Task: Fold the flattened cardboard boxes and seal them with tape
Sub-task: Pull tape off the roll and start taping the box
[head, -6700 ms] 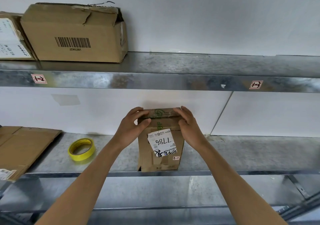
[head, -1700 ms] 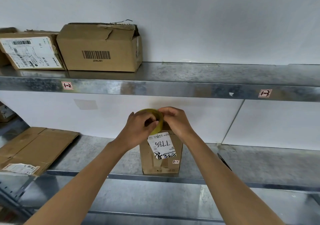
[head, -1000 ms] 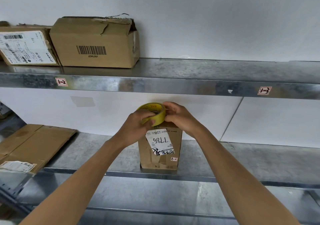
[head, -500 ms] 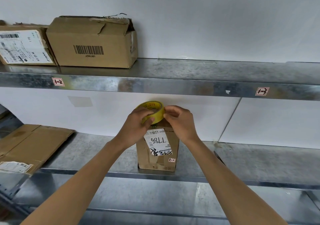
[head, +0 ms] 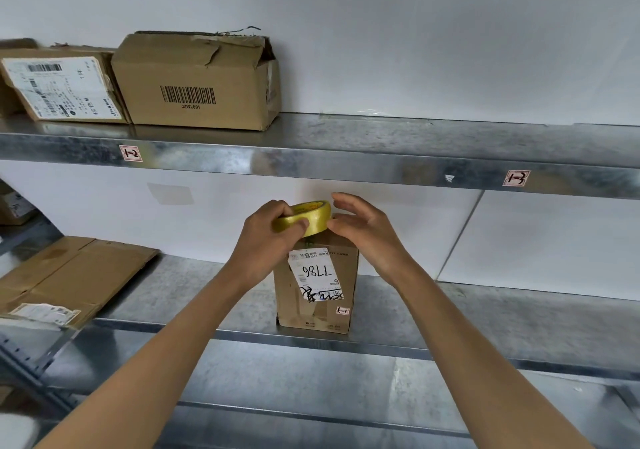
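A small upright cardboard box (head: 317, 296) with a white label reading 7786 stands on the middle metal shelf (head: 485, 313). My left hand (head: 266, 240) grips a yellow tape roll (head: 304, 218) just above the box's top. My right hand (head: 367, 230) is at the roll's right side, thumb and fingertips touching its rim or the tape end, the other fingers spread. The box's top is hidden behind the roll and both hands.
Flattened cardboard (head: 65, 275) lies on the same shelf at the left. On the upper shelf (head: 381, 157) stand a barcode box (head: 197, 83) and a labelled box (head: 59, 86). A lower shelf (head: 311, 389) runs beneath my arms.
Compared with 6.7 s ago, the tape roll has left the shelf and is in my left hand above the box. Over the last second my right fingers have opened slightly at the roll's edge.
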